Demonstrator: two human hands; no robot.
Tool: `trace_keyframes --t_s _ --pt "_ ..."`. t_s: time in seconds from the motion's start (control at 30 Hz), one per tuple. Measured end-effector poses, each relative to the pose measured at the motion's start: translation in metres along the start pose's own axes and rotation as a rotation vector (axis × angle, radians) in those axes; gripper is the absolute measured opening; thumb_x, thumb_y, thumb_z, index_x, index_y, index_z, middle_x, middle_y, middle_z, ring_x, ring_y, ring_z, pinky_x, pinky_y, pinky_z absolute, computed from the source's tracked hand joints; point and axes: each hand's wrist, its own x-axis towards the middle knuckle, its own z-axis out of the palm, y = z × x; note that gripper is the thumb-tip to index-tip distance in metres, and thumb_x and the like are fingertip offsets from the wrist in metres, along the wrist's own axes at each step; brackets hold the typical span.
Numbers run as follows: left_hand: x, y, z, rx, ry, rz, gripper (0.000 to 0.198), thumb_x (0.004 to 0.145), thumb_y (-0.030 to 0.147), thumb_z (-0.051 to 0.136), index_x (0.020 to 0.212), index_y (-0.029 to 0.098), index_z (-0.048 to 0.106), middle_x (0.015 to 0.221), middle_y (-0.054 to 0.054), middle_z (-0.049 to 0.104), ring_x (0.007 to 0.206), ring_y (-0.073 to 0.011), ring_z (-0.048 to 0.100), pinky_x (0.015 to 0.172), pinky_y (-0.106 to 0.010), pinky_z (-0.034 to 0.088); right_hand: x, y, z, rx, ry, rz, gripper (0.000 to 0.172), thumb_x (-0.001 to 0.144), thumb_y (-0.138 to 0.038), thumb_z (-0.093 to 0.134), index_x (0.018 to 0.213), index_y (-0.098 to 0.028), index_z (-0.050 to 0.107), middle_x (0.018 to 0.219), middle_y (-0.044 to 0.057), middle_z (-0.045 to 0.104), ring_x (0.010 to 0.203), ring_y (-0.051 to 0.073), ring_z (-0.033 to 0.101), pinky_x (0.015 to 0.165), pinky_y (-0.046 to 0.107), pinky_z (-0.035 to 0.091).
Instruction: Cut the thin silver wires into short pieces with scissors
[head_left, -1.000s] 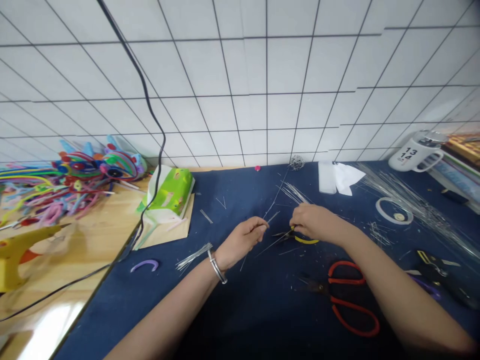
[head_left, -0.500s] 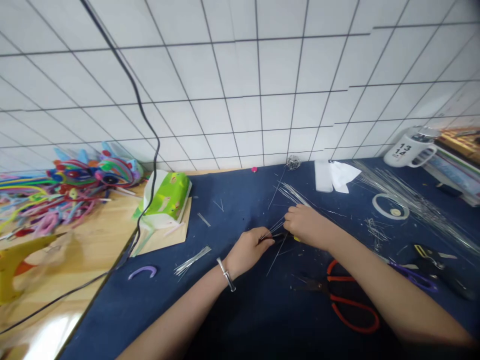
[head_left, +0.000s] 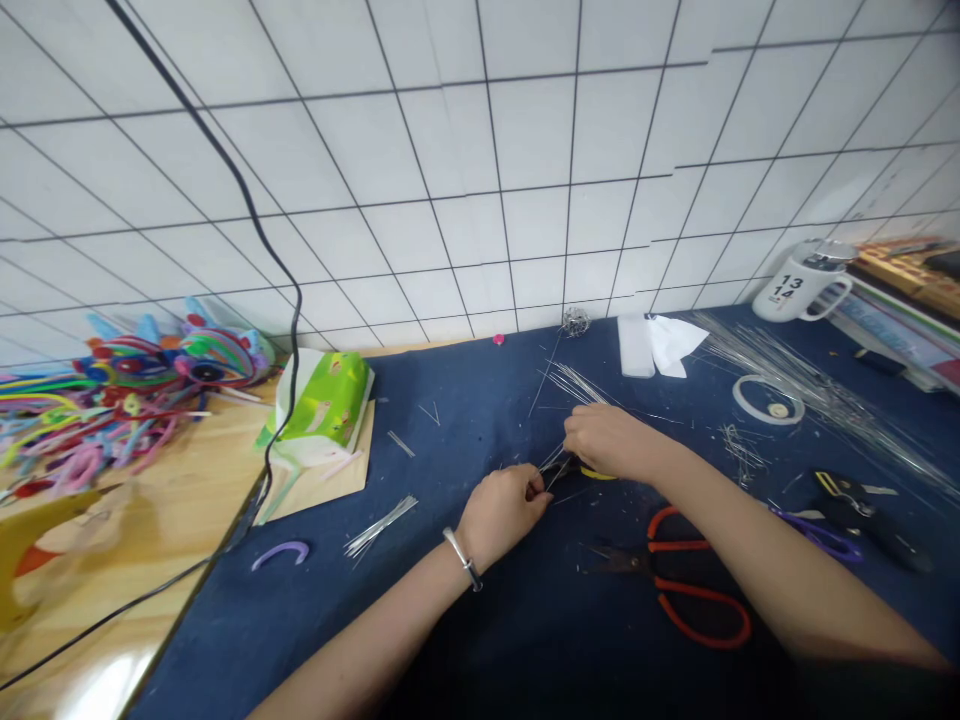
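Mug [head_left: 792,289] reads "13 14"; left hand [head_left: 501,515] pinches thin wires [head_left: 553,464], right hand [head_left: 609,440] grips yellow-handled pliers [head_left: 598,475].

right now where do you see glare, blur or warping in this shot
Head view, lower left: white glare on the wooden tabletop, and the yellow glue gun looks smeared; head view, top: grid lines on the wall slant and fan out; head view, middle: wires at the left hand are too fine to count.
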Motion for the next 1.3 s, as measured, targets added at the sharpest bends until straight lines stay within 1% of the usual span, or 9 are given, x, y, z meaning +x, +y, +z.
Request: trace_keyframes --t_s 0.13,0.23,0.37,0.5,0.63,0.83,0.9,1.03,1.3 --pt "-0.001 -0.002 -0.005 0.004 -0.019 0.053 0.013 0.075 0.027 0.051 0.066 0.018 0.055 0.061 -0.001 0.056 0.055 -0.0133 0.048 0.053 -0.024 0.029 -0.003 0.003 -0.003 0.04 0.011 0.026 0.02 0.081 -0.018 0.046 0.07 -0.016 0.063 0.07 0.005 0.057 0.074 0.017 0.046 0.065 0.028 0.033" --pt "-0.002 -0.003 -0.021 -0.097 -0.076 0.078 0.014 0.077 0.027 0.048 0.068 0.018 0.052 0.06 0.0 0.054 0.053 -0.0116 0.046 0.051 -0.023 0.029 -0.006 0.006 -0.008 0.079 0.07 0.075 0.017 0.082 -0.021 0.047 0.082 -0.016 0.064 0.076 0.005 0.058 0.08 0.017 0.048 0.07 0.029 0.036" --pt "-0.004 -0.004 -0.054 -0.415 -0.16 0.02 0.015 0.083 0.03 0.041 0.077 0.017 0.048 0.063 0.002 0.054 0.049 -0.0076 0.039 0.047 -0.019 0.029 -0.006 0.007 -0.012 0.077 0.188 0.242 0.02 0.083 -0.023 0.047 0.097 -0.015 0.06 0.086 0.008 0.058 0.089 0.019 0.048 0.074 0.029 0.038" --pt "-0.01 -0.014 -0.076 -0.781 -0.13 -0.091 0.018 0.084 0.034 0.042 0.091 0.017 0.047 0.059 0.004 0.044 0.044 -0.0047 0.03 0.041 -0.016 0.021 0.002 -0.008 -0.007 0.13 0.161 0.262 0.019 0.083 -0.025 0.047 0.096 -0.018 0.059 0.087 0.006 0.058 0.086 0.018 0.051 0.069 0.027 0.039" --pt "-0.022 -0.034 -0.074 -1.031 -0.171 -0.213 0.02 0.083 0.034 0.044 0.093 0.016 0.05 0.054 0.006 0.035 0.041 -0.0034 0.024 0.038 -0.015 0.014 0.014 -0.031 0.003 0.2 0.094 0.109 0.015 0.083 -0.023 0.048 0.089 -0.018 0.061 0.082 0.005 0.057 0.082 0.016 0.051 0.068 0.026 0.038" --pt "-0.037 -0.055 -0.066 -1.338 -0.125 -0.304 0.015 0.083 0.03 0.045 0.088 0.017 0.048 0.058 0.004 0.039 0.045 -0.005 0.038 0.038 -0.015 0.026 0.041 -0.062 0.009 0.113 0.101 -0.096 0.016 0.084 -0.012 0.042 0.083 -0.015 0.057 0.076 0.004 0.054 0.077 0.015 0.047 0.068 0.028 0.034" --pt "-0.038 -0.056 -0.064 -1.421 -0.104 -0.326 0.014 0.082 0.029 0.047 0.088 0.017 0.048 0.061 0.004 0.04 0.044 -0.0032 0.036 0.037 -0.013 0.024 0.051 -0.069 0.009 0.035 0.103 -0.148 0.017 0.084 -0.01 0.04 0.08 -0.015 0.056 0.074 0.004 0.053 0.075 0.016 0.045 0.066 0.029 0.033" --pt "-0.038 -0.054 -0.058 -1.534 -0.093 -0.342 0.016 0.082 0.03 0.048 0.087 0.015 0.049 0.057 0.006 0.031 0.038 -0.0006 0.022 0.033 -0.012 0.013 0.066 -0.078 0.009 -0.079 0.131 -0.21 0.02 0.086 -0.009 0.036 0.076 -0.014 0.053 0.073 0.005 0.052 0.074 0.016 0.044 0.063 0.03 0.03" --pt "-0.04 -0.058 -0.055 -1.587 -0.034 -0.303 0.018 0.083 0.033 0.046 0.085 0.015 0.049 0.056 0.007 0.029 0.038 -0.001 0.02 0.033 -0.012 0.014 0.076 -0.083 0.014 -0.127 0.175 -0.213 0.019 0.087 -0.012 0.035 0.087 -0.013 0.054 0.072 0.005 0.052 0.071 0.017 0.043 0.061 0.03 0.027"
